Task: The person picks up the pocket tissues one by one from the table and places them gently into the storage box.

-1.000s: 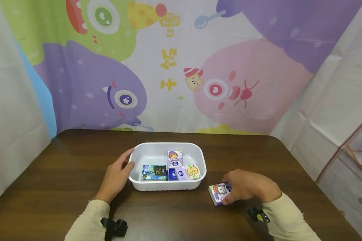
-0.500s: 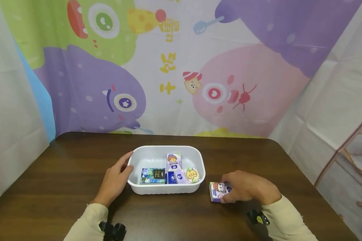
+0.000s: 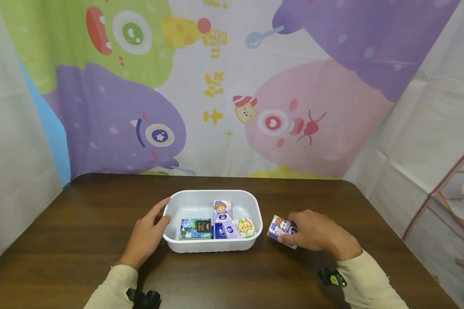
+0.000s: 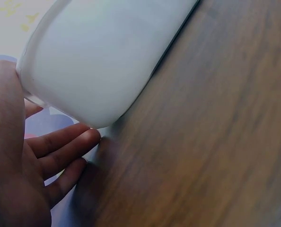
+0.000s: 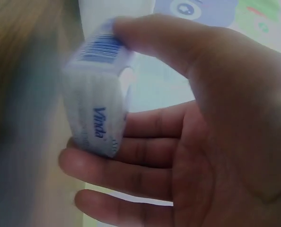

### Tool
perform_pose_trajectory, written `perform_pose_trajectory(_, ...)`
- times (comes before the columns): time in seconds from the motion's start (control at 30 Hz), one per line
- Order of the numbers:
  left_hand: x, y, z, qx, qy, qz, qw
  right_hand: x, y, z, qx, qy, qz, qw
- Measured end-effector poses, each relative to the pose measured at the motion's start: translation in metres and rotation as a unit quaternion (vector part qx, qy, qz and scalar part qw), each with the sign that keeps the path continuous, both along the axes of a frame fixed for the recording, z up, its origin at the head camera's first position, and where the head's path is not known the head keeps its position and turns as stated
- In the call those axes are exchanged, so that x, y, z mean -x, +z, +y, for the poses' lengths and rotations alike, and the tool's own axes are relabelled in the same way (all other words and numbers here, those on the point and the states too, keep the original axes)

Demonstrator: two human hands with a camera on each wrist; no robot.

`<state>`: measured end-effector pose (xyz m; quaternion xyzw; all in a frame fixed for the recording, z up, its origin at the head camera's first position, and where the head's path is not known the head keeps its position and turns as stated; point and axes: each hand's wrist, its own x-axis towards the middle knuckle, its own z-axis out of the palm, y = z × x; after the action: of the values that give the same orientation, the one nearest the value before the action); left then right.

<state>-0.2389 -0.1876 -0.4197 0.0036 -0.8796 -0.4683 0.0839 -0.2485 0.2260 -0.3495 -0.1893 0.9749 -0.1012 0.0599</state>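
In the head view my right hand [image 3: 317, 231] pinches a small tissue pack [image 3: 280, 227] with a cartoon print, just right of the white plastic bin [image 3: 212, 245]. The right wrist view shows the thumb on the barcode face of this tissue pack [image 5: 95, 104], the fingers at its other side and "Vinda" on its end. At the bin's left end my left hand [image 3: 145, 234] holds the rim, thumb over it. Inside lie a tissue pack [image 3: 222, 210] at the back, another tissue pack [image 3: 239, 228] at the front right, and a blue-green pack [image 3: 195, 228] at the left.
A dark blue pack [image 3: 219, 231] shows partly between the others in the bin. The brown wooden table [image 3: 216, 279] carries everything. Behind it hangs a cartoon-printed cloth [image 3: 216, 150], and pale cloth [image 3: 413, 141] closes off the right side.
The tissue pack in my right hand has shifted slightly upward in the view and turned. My left hand stays at the bin. The whole head view has dropped a little.
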Motion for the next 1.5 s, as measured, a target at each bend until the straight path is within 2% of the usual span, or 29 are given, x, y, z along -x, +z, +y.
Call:
perform_pose_trajectory(0.17, 0.001, -0.003, -0.001, 0.003, 0.003, 0.007, 1.0000, 0.000, 0.002, -0.002, 0.000, -0.015, 0.020, 0.9997)
perform_pose_trajectory(0.37, 0.004, -0.001, -0.003, 0.009, 0.003, 0.010, 0.9999, 0.003, 0.007, -0.004, -0.014, -0.033, 0.042, 0.9985)
perform_pose_trajectory(0.77, 0.001, -0.002, -0.004, 0.005, 0.003, 0.002, 1.0000, 0.010, 0.007, -0.010, -0.022, -0.024, 0.097, 0.9947)
perform_pose_trajectory(1.07, 0.001, -0.005, -0.002, 0.001, 0.001, 0.001, 1.0000, 0.011, 0.004, -0.023, -0.002, -0.031, 0.154, 0.9876)
perform_pose_trajectory(1.33, 0.003, -0.005, 0.002, -0.007, 0.004, 0.006, 0.9999, 0.012, 0.007, -0.042, 0.017, -0.036, 0.141, 0.9892)
perform_pose_trajectory(1.5, 0.002, -0.004, 0.001, -0.005, 0.006, 0.008, 0.9999, 0.012, 0.010, -0.050, 0.028, -0.031, 0.150, 0.9878)
